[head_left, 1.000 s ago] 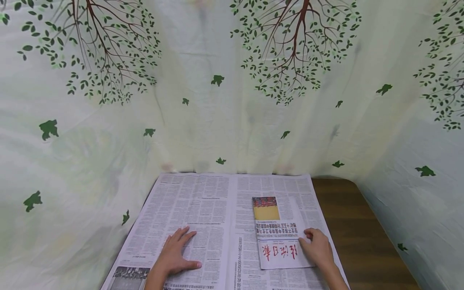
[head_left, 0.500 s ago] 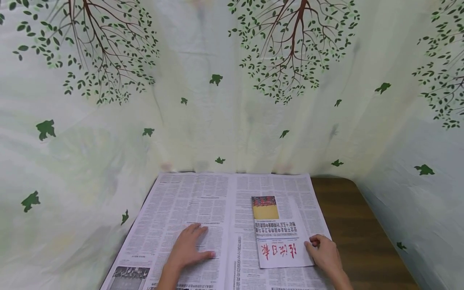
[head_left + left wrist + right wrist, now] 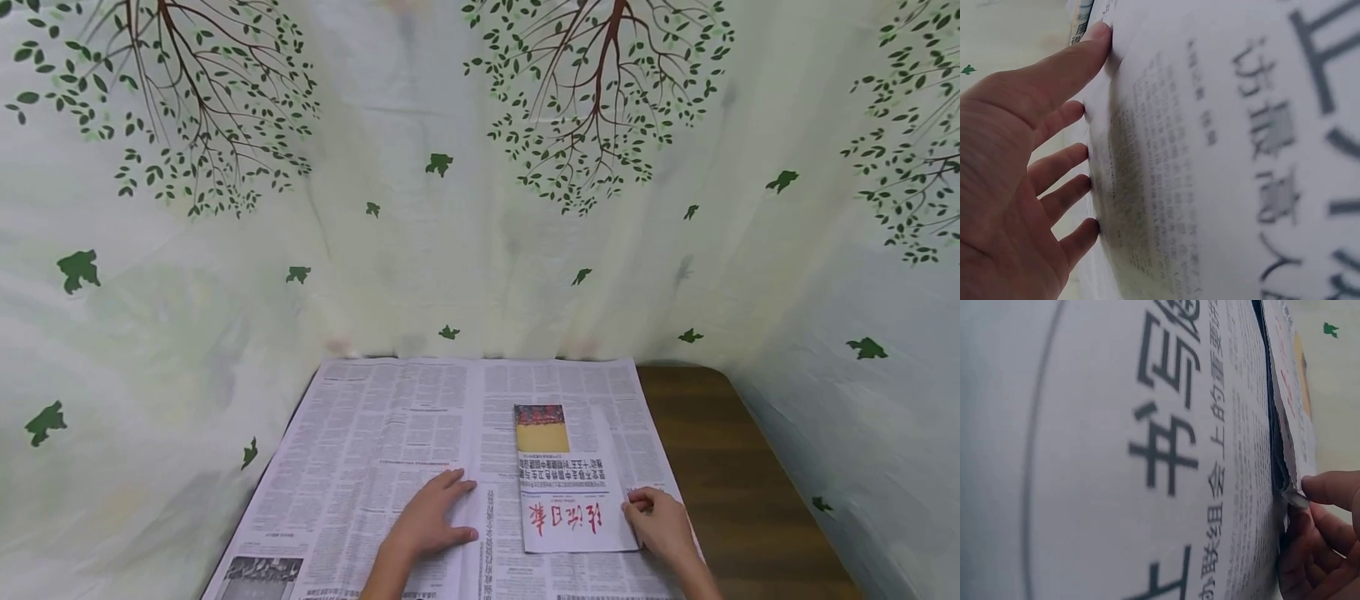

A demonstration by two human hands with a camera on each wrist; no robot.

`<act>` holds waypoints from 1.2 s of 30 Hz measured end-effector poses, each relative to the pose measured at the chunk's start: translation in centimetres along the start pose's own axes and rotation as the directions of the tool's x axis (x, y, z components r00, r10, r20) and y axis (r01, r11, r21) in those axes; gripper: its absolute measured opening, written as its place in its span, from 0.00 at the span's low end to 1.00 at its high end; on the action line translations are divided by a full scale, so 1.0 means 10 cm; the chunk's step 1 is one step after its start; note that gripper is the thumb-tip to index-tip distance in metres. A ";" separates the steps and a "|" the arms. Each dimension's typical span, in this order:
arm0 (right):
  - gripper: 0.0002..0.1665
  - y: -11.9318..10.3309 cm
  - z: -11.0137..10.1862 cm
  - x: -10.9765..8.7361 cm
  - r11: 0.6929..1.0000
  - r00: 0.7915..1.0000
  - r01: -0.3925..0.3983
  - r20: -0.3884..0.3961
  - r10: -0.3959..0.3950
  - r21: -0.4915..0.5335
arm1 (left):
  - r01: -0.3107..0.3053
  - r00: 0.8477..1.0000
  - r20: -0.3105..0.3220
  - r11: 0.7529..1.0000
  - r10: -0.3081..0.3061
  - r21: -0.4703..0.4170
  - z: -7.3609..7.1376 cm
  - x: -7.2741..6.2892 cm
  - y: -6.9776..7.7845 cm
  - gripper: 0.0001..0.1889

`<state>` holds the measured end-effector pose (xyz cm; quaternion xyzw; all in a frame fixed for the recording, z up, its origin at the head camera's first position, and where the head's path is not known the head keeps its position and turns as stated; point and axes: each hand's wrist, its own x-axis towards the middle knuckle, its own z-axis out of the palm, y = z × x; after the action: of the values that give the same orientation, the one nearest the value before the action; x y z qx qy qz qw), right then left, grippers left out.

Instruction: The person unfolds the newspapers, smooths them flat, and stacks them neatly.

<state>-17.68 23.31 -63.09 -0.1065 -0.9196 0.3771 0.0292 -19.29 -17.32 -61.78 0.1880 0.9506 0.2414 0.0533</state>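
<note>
A spread newspaper (image 3: 390, 417) lies flat on the table. On its right half rests a small folded newspaper (image 3: 573, 525) with red lettering and a yellow-and-red picture. My right hand (image 3: 663, 525) pinches the near right edge of the folded newspaper; in the right wrist view, thumb and fingers of the right hand (image 3: 1325, 534) hold its layered corner slightly raised. My left hand (image 3: 429, 518) is on the spread sheet near the centre crease, left of the folded newspaper. The left wrist view has the left hand (image 3: 1016, 162) with fingers apart and fingertips touching the paper.
The brown wooden tabletop (image 3: 738, 475) shows along the right side. A pale curtain (image 3: 480, 250) printed with trees and green leaves hangs behind and on both sides. A dark printed photo (image 3: 262, 575) is at the spread newspaper's near left.
My left hand has slid right across the spread newspaper, closer to the folded one. The right hand has shifted slightly down along the edge; the folded newspaper stays in about the same place.
</note>
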 end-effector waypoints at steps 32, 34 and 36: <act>0.15 -0.36 0.41 -0.03 0.953 0.993 0.019 0.104 -0.053 0.301 | -0.120 0.992 0.018 0.992 0.121 -0.036 0.16 0.13 0.44 0.46; 0.18 -0.37 0.42 -0.04 0.946 0.991 0.006 0.121 -0.048 0.325 | -0.119 0.992 0.026 0.992 0.120 -0.044 0.15 0.12 0.48 0.45; 0.22 -0.38 0.43 -0.04 0.937 0.990 -0.011 0.134 -0.039 0.350 | -0.112 0.993 0.018 0.993 0.113 -0.030 0.17 0.13 0.51 0.43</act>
<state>-18.48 17.66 -63.48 -0.0666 -0.8385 0.5407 -0.0137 -18.44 -11.96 -60.82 0.2429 0.9342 0.2560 0.0519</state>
